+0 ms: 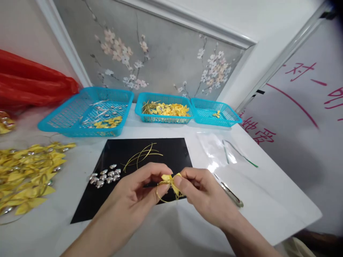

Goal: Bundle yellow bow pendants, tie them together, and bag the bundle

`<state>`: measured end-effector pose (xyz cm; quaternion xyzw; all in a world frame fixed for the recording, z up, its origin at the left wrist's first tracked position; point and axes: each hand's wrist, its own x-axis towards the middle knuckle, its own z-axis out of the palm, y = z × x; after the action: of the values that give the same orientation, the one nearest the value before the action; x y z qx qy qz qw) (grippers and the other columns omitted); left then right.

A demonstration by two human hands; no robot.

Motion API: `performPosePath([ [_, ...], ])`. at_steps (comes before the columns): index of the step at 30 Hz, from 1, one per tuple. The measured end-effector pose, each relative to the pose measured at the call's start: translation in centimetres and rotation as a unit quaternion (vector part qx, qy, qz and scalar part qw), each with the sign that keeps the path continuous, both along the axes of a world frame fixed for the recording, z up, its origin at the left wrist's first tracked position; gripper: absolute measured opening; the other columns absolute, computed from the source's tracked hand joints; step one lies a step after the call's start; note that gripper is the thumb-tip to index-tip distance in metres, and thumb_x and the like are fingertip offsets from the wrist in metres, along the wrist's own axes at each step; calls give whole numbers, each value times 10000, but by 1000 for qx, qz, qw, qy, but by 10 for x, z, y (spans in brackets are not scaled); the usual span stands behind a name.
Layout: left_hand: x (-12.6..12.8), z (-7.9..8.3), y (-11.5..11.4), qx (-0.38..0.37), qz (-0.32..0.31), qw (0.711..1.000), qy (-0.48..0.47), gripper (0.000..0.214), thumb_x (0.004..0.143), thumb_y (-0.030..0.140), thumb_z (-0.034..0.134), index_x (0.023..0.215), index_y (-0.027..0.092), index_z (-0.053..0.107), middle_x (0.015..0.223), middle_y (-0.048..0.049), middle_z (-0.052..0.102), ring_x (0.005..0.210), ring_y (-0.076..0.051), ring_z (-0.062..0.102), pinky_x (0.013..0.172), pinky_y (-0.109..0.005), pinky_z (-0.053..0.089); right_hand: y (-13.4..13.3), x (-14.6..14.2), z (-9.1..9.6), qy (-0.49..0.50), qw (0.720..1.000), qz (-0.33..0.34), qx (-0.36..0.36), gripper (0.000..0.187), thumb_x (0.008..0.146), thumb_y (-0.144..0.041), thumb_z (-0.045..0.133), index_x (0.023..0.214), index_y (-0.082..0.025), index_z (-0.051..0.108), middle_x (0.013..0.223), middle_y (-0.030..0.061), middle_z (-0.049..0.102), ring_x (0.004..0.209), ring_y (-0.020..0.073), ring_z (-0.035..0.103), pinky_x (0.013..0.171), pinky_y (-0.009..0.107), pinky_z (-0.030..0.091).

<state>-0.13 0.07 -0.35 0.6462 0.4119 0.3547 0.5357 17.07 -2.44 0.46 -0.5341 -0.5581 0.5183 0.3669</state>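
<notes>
Between my two hands is a yellow ribbon bow (pixel 176 189), held over the front edge of a black mat (pixel 171 150). My left hand (pixel 142 187) pinches its left side between thumb and fingers, and my right hand (pixel 200 185) pinches its right side. A thin gold cord (pixel 160 198) loops down from the bow. The bow's middle is partly hidden by my fingertips. Left of my left hand, several shiny silver beads (pixel 104 176) lie grouped on the mat. Several loose gold cords (pixel 142 155) lie crossed behind my hands.
Finished-looking yellow bows (pixel 24 175) are heaped at left. Along the back stand a large blue basket (pixel 66 130), a middle basket (pixel 166 119) full of bows and a right basket (pixel 233 116). A utility knife (pixel 230 192), green wire (pixel 248 160) and clear plastic bag (pixel 210 148) lie at right.
</notes>
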Motion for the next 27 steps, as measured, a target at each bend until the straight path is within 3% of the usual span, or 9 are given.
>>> performPosePath([
  [5,0,1,0,31,23,998,40,79,775,282,612,772,268,690,778,7,660,712,-153,592,612,-218,478,-4,2,2,4,1000,28,8,373,905,-400,451,616,-167,421,541,-63,280,482,60,235,425,202,192],
  [10,2,2,3,53,63,996,46,64,751,270,632,738,269,695,768,11,680,711,-163,604,628,-237,486,-13,7,-3,-32,998,54,22,158,839,-302,578,776,-158,597,655,-30,458,573,77,372,495,205,281],
  [16,2,-4,3,148,102,979,97,127,752,217,613,739,284,720,813,10,715,726,-171,648,632,-246,507,-20,7,-3,-96,987,-18,128,229,896,-277,487,707,-165,551,645,-20,462,561,87,387,481,215,279],
  [19,1,-7,3,219,98,961,138,177,749,170,601,757,291,730,824,13,724,727,-167,664,640,-241,517,-23,3,1,-140,964,-22,226,259,909,-213,438,660,-164,490,635,-9,444,576,97,408,504,226,295],
  [23,-1,-9,5,305,93,933,165,225,763,133,567,796,281,733,839,1,730,729,-163,677,662,-236,529,-24,-3,0,-193,918,44,343,209,853,-85,397,696,-160,513,675,21,479,586,115,421,507,241,299],
  [27,-3,-10,7,339,95,920,172,246,793,139,528,844,278,725,882,-13,726,762,-172,674,679,-244,531,-25,1,-2,-238,880,80,402,227,807,-32,386,742,-154,566,657,33,510,555,122,397,500,252,286],
])
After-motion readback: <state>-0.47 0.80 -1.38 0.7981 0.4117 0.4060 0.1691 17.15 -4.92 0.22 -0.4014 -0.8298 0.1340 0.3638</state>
